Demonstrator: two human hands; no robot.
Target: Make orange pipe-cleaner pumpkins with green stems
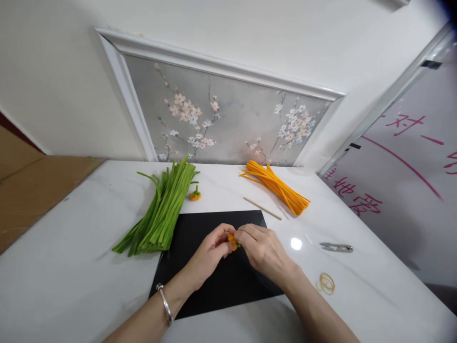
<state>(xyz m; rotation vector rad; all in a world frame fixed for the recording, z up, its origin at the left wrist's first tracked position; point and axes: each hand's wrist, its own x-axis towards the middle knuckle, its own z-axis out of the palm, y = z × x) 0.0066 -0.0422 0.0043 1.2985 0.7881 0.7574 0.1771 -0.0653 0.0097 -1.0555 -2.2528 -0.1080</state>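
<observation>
Between my two hands is a small orange pipe-cleaner pumpkin [233,242] with a bit of green at its right side. My left hand [216,244] pinches it from the left, thumb below and fingers above. The bent fingers of my right hand [257,245] close on its right side, at the green part; their tips are partly hidden. Both hands are over a black mat [214,290]. A similar small pumpkin [195,195] with a green stem sits on the table behind the mat.
Left of the mat lies a thick bundle of green pipe cleaners [160,214]. An orange bundle [276,186] and a thin wooden stick [262,208] lie at the back right. Thread snips [336,247] and rubber bands [326,283] are on the white table [71,276] at right.
</observation>
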